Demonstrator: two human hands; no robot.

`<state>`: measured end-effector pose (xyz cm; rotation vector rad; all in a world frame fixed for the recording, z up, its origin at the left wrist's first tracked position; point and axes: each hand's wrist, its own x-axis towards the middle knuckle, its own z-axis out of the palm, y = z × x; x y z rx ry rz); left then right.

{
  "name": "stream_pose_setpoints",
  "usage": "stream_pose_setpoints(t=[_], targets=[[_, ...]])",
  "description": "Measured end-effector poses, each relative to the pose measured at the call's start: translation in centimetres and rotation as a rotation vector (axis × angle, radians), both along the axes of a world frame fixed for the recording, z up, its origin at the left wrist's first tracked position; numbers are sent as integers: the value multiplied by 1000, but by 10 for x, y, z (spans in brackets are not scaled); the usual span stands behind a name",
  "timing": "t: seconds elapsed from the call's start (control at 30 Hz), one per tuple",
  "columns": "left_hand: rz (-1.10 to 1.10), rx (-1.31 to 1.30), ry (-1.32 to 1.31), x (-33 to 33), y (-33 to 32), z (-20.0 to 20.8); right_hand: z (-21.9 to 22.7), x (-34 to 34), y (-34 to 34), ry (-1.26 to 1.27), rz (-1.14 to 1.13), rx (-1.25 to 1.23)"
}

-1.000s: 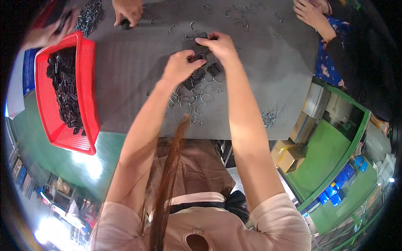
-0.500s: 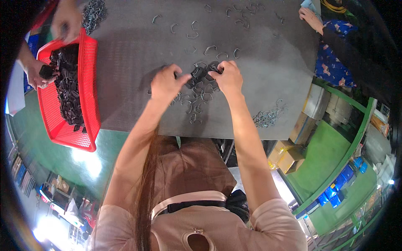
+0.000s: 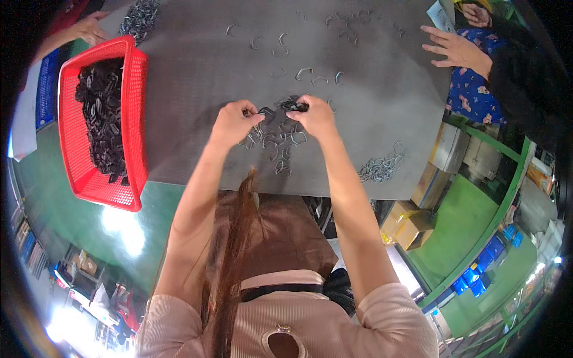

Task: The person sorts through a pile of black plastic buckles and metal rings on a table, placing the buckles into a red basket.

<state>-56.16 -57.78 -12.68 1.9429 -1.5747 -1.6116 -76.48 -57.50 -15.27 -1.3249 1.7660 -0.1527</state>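
Observation:
Over the grey table, my left hand [image 3: 234, 123] is closed in a pinch. A small black piece [image 3: 267, 113] sits right at its fingertips. To its right, my right hand [image 3: 315, 114] has thumb and fingers closed on small black pieces [image 3: 295, 105], partly hidden by the fingers. Bent wire clips [image 3: 279, 142] lie in a loose heap just below and between both hands. More single clips, such as one curved wire clip [image 3: 304, 73], are scattered beyond my hands.
At the left, a red plastic basket [image 3: 136, 119] holds many black pieces. One pile of metal clips [image 3: 382, 167] lies near the front right, another metal pile [image 3: 140, 18] far left. Co-workers' hands show: a left-side hand [image 3: 89, 28] and a right-side hand [image 3: 458, 51].
My left hand has closed in a pinch near a black piece; my right has drawn slightly left and down. The left co-worker's hands have left the basket, which shifted slightly. The right co-worker's hand has spread.

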Motion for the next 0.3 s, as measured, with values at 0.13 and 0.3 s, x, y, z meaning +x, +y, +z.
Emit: stream_pose_setpoints(t=[0.13,0.3], targets=[[57,9,-218,32,-3,19,3,-17,5,-40,-48,38],[182,317,215,66,-5,32,33,-9,-8,-162,-182,255]])
